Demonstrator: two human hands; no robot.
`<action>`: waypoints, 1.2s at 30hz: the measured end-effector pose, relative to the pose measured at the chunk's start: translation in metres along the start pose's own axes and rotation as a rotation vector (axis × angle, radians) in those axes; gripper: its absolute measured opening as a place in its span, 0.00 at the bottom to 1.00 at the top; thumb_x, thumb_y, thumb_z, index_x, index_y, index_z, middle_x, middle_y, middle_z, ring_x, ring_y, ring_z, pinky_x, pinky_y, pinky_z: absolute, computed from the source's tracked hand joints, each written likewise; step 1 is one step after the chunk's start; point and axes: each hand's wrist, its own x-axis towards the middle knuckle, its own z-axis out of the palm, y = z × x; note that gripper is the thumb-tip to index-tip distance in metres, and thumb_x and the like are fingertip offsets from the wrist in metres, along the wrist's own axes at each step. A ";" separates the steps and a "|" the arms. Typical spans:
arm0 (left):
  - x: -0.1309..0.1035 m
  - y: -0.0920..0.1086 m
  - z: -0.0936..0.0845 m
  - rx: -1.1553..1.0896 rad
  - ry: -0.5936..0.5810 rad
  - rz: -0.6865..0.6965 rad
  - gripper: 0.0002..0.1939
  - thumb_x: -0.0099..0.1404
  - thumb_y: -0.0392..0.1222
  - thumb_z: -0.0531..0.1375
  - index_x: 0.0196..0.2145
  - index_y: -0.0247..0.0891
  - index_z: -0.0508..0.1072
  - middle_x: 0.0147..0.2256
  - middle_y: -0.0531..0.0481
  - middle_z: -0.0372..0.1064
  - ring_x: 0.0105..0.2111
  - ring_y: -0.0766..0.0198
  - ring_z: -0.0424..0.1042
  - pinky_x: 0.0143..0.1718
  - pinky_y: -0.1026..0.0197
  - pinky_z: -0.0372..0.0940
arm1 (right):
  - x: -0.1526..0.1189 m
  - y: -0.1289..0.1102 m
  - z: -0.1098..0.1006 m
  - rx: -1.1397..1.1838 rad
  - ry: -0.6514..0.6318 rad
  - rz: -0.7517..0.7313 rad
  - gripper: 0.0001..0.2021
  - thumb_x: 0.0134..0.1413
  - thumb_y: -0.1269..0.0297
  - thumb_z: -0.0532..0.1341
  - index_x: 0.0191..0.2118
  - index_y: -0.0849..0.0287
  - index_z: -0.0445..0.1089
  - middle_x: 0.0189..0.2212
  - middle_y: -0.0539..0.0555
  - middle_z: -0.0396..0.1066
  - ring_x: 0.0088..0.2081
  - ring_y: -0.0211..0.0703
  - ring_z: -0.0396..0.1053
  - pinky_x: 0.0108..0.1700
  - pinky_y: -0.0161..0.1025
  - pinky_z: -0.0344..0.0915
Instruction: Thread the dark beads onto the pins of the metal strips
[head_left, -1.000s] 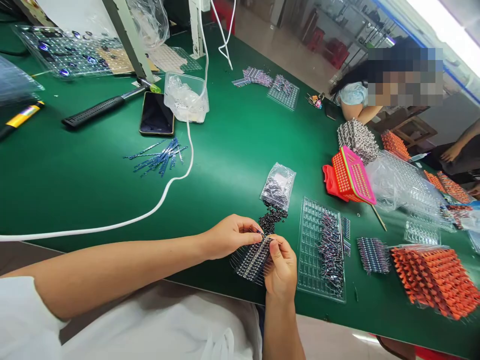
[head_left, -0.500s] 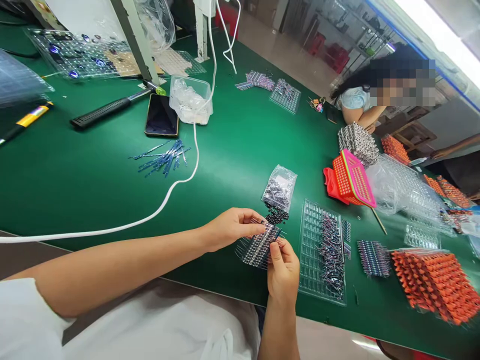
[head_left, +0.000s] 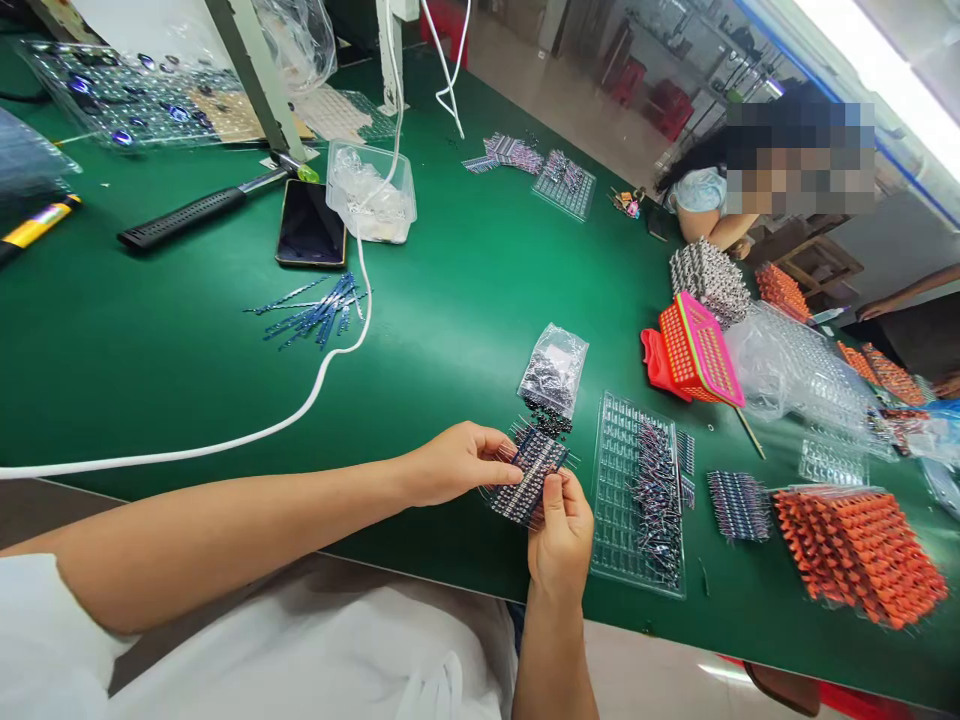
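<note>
Head view: The left hand (head_left: 459, 465) grips the left edge of the sheet (head_left: 534, 470), a dark panel with pale beaded rows and wire-like ends, between thumb and fingers. The right hand (head_left: 561, 530) grasps its lower right side, thumb on top. The sheet is tilted, at the near edge of the green bench (head_left: 450, 300). Just beyond it lie loose dark beads (head_left: 553, 420), at the mouth of a clear bag (head_left: 555, 368). Right of the hands sits a clear tray (head_left: 619, 500), its right part covered by dark pieces (head_left: 660, 500). Farther right are a small block (head_left: 739, 505) and an orange stack (head_left: 859, 550). An orange and pink basket (head_left: 697, 345) stands beyond the tray. At left lie blue strips (head_left: 319, 312), a phone (head_left: 311, 225) and a hammer (head_left: 184, 218). A person (head_left: 705, 195) leans at the far side.
</note>
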 end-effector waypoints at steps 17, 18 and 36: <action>-0.002 -0.003 0.006 -0.073 0.032 -0.010 0.09 0.51 0.38 0.70 0.29 0.32 0.76 0.27 0.54 0.74 0.28 0.67 0.69 0.35 0.63 0.65 | -0.001 -0.006 0.007 0.110 -0.038 0.070 0.17 0.52 0.49 0.67 0.38 0.58 0.73 0.35 0.53 0.76 0.35 0.42 0.72 0.40 0.43 0.71; -0.002 -0.004 0.005 -0.075 0.031 -0.008 0.09 0.51 0.38 0.70 0.29 0.32 0.76 0.27 0.54 0.74 0.28 0.67 0.69 0.35 0.63 0.65 | -0.001 -0.006 0.007 0.103 -0.029 0.070 0.17 0.51 0.48 0.67 0.38 0.58 0.73 0.35 0.53 0.76 0.34 0.42 0.72 0.40 0.43 0.71; 0.000 0.015 -0.007 -0.001 -0.032 -0.019 0.14 0.51 0.39 0.71 0.36 0.34 0.78 0.32 0.51 0.77 0.33 0.65 0.73 0.41 0.59 0.68 | 0.001 -0.007 0.001 0.007 0.010 -0.020 0.13 0.52 0.53 0.67 0.36 0.58 0.71 0.29 0.49 0.71 0.28 0.35 0.65 0.31 0.35 0.66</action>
